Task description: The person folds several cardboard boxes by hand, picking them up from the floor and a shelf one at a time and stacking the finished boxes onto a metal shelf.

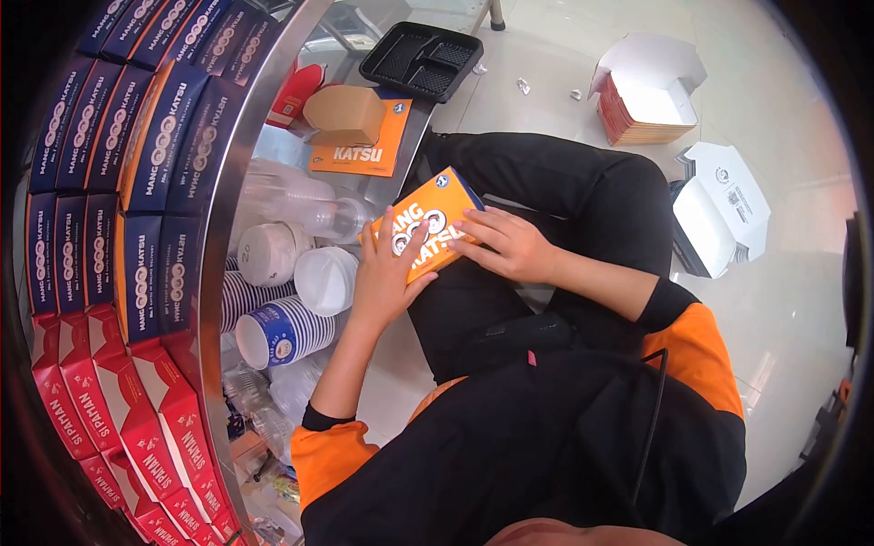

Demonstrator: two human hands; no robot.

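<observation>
Both my hands hold an orange and blue printed food box (428, 218) over my lap. My left hand (387, 273) grips its near-left side, thumb across the printed top. My right hand (505, 241) rests flat on its right edge with fingers spread over the top. The box lies closed and tilted. I sit in black trousers and a black and orange shirt.
At the left, rows of blue boxes (137, 136) and red boxes (137, 419) stand on a metal counter (238, 182). Below are stacked paper cups (282, 328), white lids (325, 278), a brown box (346, 114), a black tray (421, 60). Flat cartons (651, 91) lie on the floor.
</observation>
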